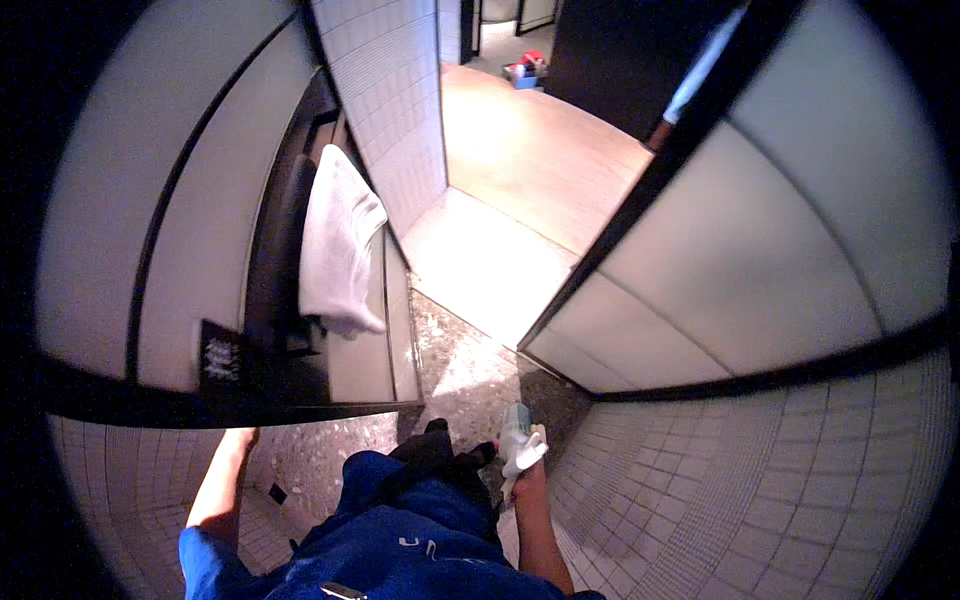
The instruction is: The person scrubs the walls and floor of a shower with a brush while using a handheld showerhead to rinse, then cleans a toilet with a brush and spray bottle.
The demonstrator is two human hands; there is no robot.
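Note:
My right hand (527,474) is down by my right leg, closed around a translucent bottle (516,417) with a white spray head (531,450). A pale yellowish item shows beside the bottle in the same hand; its kind is unclear. My left hand (244,433) reaches to the dark lower edge of a frosted glass door panel (196,247). That edge hides the fingers. A white towel (341,255) hangs from a dark bar on the panel, ahead of my left arm.
Ahead, the doorway opens from the speckled stone floor (480,360) onto a wooden floor (525,142). A blue caddy (526,81) with red and white items stands beyond it. Another dark-framed frosted panel (720,255) stands right, above a tiled wall (720,465). A dark sign (220,358) bears writing.

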